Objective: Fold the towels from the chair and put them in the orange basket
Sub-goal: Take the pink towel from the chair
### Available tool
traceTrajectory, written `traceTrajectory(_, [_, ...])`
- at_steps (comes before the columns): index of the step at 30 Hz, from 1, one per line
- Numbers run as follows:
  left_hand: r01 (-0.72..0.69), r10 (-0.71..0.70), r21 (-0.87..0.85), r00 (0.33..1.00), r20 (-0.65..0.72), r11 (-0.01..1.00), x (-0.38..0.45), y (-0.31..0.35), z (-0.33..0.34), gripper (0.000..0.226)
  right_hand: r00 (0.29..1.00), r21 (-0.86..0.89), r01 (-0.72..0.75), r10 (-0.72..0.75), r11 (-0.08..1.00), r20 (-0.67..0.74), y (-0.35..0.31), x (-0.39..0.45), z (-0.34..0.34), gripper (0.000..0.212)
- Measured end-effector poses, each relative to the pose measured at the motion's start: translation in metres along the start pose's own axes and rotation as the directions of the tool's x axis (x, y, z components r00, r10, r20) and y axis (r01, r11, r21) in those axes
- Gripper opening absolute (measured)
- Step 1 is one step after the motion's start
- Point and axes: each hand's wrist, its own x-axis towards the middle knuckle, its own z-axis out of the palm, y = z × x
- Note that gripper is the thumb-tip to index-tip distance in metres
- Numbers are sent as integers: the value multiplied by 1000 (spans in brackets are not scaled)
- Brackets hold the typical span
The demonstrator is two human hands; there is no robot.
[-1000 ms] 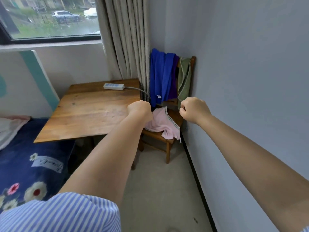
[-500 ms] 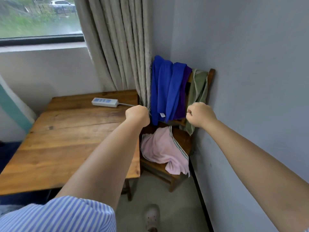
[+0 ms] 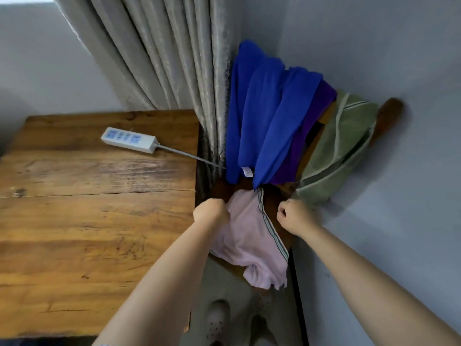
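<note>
Beside chair (image 3: 389, 113), table (image 3: 87, 221), power strip (image 3: 129, 140), curtain (image 3: 174, 58), perhaps touching

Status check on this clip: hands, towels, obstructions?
Left hand fisted at pink towel edge; right hand fisted, empty. Nothing blocking.

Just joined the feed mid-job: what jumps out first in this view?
The bright blue towels draped over the chair back in the corner, with a green towel beside them by the wall. Below, a pink towel lies on the seat; the left hand is at its edge, and the right hand is curled just above the seat.
</note>
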Motion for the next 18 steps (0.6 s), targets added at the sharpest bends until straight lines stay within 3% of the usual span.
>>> traceTrajectory(5, [122,-108,-154,989,96,981,61,-9,51,38,971,135,-84,50,987,234,29,51,69,19])
traceTrajectory(8, [230,-203,-240,970,131,943,93,-22,94,41,945,183,-169,107,968,309,44,75,121,38])
traceTrajectory(11, [383,-334,-338,922,196,859,124,-32,140,44,921,224,-201,106,954,374,49,99,164,12])
traceTrajectory(14, [503,-460,-384,864,204,775,147,-39,181,55,899,182,-262,171,948,403,55,125,191,57])
traceTrajectory(18, [637,-607,-471,758,238,611,166,-41,218,65,908,298,-351,245,888,338,56,150,227,78])
